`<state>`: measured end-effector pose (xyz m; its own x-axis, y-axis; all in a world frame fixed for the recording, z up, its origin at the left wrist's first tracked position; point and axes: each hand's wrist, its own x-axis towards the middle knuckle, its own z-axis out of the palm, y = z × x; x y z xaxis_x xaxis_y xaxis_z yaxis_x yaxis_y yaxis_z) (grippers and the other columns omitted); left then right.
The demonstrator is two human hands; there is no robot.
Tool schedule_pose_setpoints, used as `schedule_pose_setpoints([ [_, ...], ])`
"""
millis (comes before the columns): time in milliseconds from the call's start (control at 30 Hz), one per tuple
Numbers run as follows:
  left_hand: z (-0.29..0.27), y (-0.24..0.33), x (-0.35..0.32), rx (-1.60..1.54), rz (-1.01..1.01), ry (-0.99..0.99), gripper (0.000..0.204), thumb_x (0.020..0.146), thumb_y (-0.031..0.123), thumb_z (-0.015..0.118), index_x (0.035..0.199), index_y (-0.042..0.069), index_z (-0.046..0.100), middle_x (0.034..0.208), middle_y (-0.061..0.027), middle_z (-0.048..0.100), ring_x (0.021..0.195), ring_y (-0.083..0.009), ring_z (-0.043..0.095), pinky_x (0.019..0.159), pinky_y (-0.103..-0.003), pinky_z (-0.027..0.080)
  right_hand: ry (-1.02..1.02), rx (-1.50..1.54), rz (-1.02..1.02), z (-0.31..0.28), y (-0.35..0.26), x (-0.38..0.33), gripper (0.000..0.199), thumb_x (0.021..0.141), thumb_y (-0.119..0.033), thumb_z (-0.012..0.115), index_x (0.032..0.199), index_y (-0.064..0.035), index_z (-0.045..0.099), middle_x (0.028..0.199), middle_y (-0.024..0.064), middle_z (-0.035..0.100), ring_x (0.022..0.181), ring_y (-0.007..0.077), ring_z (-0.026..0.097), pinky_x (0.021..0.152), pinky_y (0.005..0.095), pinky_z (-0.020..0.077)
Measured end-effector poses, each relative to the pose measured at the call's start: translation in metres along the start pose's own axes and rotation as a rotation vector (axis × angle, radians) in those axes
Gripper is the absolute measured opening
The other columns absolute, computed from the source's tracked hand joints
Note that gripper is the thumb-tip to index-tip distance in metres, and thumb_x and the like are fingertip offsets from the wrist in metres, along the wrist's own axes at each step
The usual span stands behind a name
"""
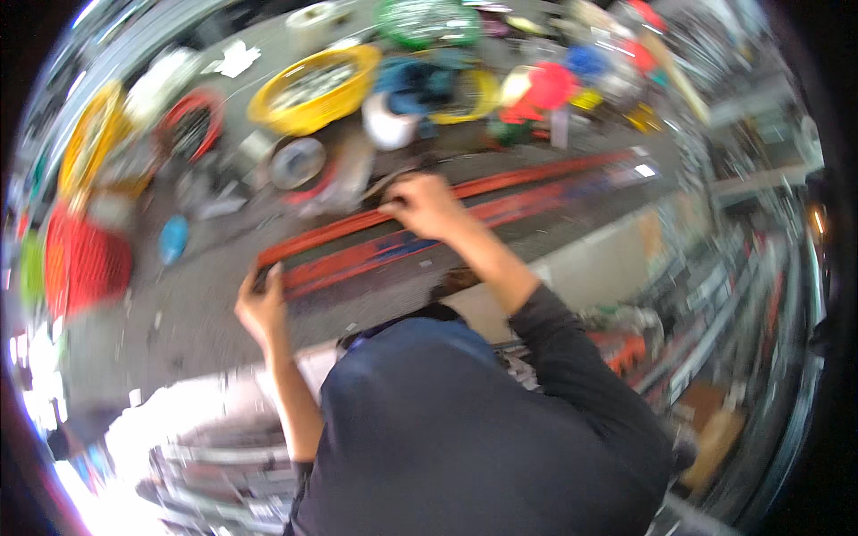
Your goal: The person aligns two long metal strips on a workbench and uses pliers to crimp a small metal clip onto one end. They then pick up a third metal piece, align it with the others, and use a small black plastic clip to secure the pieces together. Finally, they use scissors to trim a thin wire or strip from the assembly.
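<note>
Both hands on a long red bar [465,210], frame centre.
Left hand [261,308] curled round the bar's lower-left end; right hand [424,205] closed on its middle edge. Bar lies diagonally across the grey bench [179,313]; yellow basket [313,87] upper left. Blurry.

We see even, fairly bright light with blown-out white glare at the near left edge. Motion blur smears everything, worst toward the rim, where the fisheye bends the long red metal bar [465,210] and darkens into black corners.
</note>
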<state>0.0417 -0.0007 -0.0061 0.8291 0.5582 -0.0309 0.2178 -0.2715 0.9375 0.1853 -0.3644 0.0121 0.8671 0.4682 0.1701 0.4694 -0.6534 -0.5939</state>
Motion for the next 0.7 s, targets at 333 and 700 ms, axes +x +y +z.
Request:
schedule_pose_setpoints([
  [333,-0.002,-0.035,0.036,0.326,0.098,0.048,0.049,0.111,0.032,0.084,0.142,-0.007,0.082,0.134,-0.0226,0.086,0.119,-0.0289,0.083,0.109,-0.04,0.063,0.224,-0.189,0.183,-0.002,0.022,-0.038,0.029,0.098,-0.045,0.09,0.105,-0.0165,0.089,0.112,0.0091,0.079,0.12,0.0343,0.071,0.104,0.055,0.0484],
  [700,-0.009,-0.046,0.05,0.173,0.06,0.022,0.043,0.109,0.023,0.088,0.141,-0.005,0.083,0.136,-0.0194,0.086,0.12,-0.025,0.081,0.108,-0.039,0.062,0.098,-0.109,0.31,0.004,0.016,-0.02,0.023,0.097,-0.043,0.09,0.103,-0.0201,0.09,0.114,0.0054,0.082,0.124,0.0306,0.073,0.109,0.0592,0.0451],
])
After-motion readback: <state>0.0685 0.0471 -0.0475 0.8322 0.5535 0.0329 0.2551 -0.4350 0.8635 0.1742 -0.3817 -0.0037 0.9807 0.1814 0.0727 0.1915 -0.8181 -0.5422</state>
